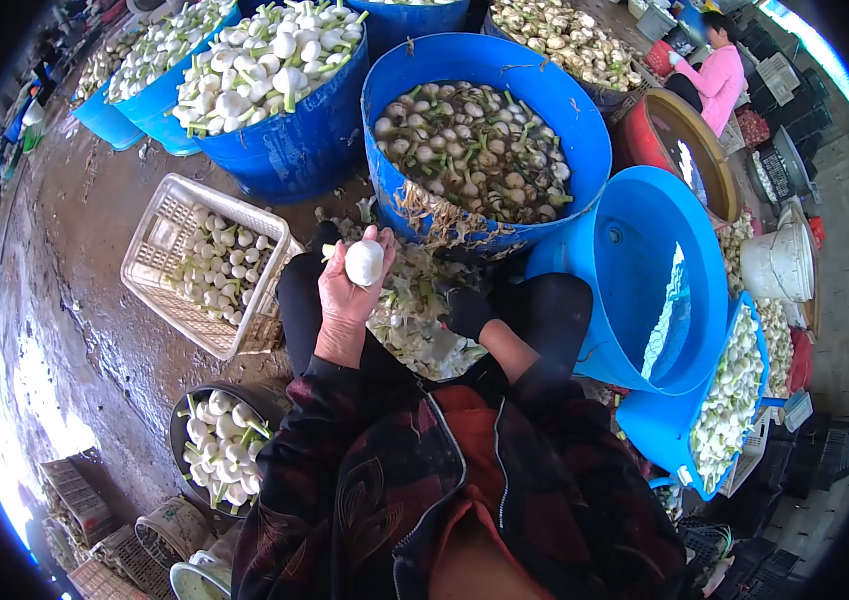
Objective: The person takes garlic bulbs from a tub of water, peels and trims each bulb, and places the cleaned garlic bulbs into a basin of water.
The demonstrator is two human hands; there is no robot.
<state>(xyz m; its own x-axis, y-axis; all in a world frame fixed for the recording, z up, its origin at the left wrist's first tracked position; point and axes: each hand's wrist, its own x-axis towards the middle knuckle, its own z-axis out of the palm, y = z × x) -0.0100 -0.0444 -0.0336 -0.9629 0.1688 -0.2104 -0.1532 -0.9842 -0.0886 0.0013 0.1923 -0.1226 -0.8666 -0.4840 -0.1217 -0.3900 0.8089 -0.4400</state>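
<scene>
My bare left hand (pixel 339 298) is raised over my lap, its fingers wrapped round a smooth white garlic bulb (pixel 364 263). A short greenish stem end pokes out at the bulb's left side. My right hand (pixel 467 312), in a dark glove, is lower and to the right, between my knees. Its fingers are curled, and what they hold is hard to make out against the dark glove. Beneath both hands lies a heap of pale peelings and cut stems (pixel 425 335).
A white plastic crate (pixel 150 240) holding trimmed bulbs stands on the left. Ahead, a blue tub (pixel 585 120) contains bulbs in murky water. A blue basin (pixel 710 300) is at my right, and a dark bucket (pixel 181 440) of stemmed bulbs at lower left. A person in pink (pixel 720 80) sits far right.
</scene>
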